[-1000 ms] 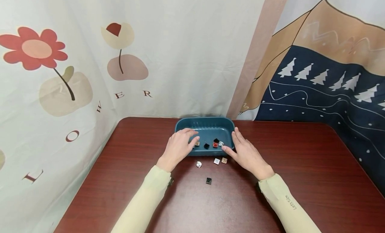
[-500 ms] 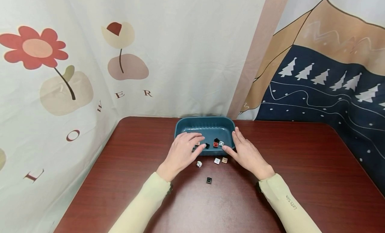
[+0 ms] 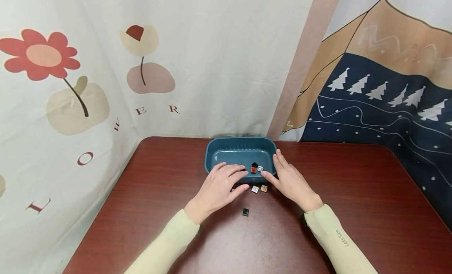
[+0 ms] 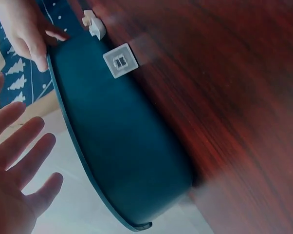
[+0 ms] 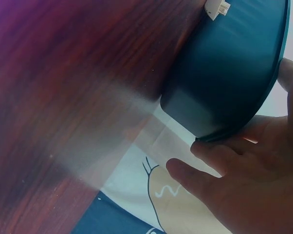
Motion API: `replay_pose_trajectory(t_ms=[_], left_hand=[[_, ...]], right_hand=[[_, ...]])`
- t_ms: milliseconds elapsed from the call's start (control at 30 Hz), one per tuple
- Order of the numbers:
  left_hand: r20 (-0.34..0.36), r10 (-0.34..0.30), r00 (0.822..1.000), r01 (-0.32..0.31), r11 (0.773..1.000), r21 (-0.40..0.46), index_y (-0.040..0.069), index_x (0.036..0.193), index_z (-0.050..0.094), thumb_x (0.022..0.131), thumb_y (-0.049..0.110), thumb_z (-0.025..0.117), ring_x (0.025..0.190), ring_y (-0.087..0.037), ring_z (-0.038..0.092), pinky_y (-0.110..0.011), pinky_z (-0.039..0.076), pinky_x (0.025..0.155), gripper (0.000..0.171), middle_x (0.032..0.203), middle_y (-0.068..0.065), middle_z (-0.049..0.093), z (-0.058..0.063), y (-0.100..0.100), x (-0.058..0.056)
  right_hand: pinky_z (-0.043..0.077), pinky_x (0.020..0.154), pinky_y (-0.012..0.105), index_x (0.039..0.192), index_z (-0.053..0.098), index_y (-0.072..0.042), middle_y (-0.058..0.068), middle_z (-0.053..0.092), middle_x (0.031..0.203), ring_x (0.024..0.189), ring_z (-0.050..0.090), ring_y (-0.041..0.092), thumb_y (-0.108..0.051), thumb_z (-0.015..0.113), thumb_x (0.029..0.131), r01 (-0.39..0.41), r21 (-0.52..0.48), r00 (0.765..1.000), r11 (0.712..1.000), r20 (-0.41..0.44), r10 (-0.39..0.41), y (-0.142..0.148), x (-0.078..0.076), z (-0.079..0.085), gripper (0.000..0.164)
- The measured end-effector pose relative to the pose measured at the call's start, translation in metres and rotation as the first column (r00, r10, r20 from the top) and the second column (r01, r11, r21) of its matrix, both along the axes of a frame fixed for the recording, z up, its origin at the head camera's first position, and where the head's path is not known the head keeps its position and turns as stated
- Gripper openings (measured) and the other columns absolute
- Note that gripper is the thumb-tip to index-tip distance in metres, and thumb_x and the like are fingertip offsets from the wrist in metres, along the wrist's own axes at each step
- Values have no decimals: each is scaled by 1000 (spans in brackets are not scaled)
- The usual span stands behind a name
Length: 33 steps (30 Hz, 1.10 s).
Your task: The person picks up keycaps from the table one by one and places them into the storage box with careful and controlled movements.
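A person's left hand has slid to the right and toward the person over the past second, leaving the inside of a rectangular blue-green tray for a spot above its near wall. Fingers parted from thumb, the hand carries nothing; whether it brushes the tray is unclear. It now all but covers a small white piece on the glossy red-brown wooden table, along with pieces in the tray's near left part. The right hand has not budged, its fingers extended along the tray's right end and its thumb at the near rim. The tray sits at the table's far edge, and a small square red keycap, a white keycap and a black piece lie inside, near the right hand. Just outside the near wall, a white square keycap and a tan square keycap lie side by side, with a black square keycap closer to the person. The shift appears to be repositioning only: no visible piece has crossed the tray wall.
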<state>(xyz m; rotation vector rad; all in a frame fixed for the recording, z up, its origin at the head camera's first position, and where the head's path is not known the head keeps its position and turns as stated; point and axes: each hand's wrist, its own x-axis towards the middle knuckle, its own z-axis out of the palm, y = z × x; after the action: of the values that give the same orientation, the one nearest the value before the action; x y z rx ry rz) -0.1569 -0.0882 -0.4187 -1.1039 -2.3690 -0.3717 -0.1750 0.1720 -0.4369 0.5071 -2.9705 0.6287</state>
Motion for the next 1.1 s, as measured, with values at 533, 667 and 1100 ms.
replay_pose_trajectory(t_ms=[533,667,1100], left_hand=[[7,-80,997,81,989,-124,17,122,67,92,49,61,122,-17,52,-45,31,108,44,132,-3,58,-6,5,17],[50,-122,991,130,971,-199,19,126,64,91,50,61,128,-17,47,-46,29,109,47,138,-3,53,-7,6,21],[52,-255,965,259,915,-310,22,124,65,92,50,60,130,-18,44,-48,33,105,42,135,0,54,-13,7,26]], right_hand=[[36,103,53,147,31,8,23,18,156,130,41,45,-66,41,93,-8,-4,1000,1000,-28,8,1,0,-1,92],[36,103,54,147,31,8,23,18,156,129,42,45,-66,41,93,-9,-3,1000,1000,-27,9,1,0,-1,92],[32,105,54,148,29,8,21,15,158,132,38,44,-68,39,93,0,6,1000,1000,0,0,0,-1,-1,94]])
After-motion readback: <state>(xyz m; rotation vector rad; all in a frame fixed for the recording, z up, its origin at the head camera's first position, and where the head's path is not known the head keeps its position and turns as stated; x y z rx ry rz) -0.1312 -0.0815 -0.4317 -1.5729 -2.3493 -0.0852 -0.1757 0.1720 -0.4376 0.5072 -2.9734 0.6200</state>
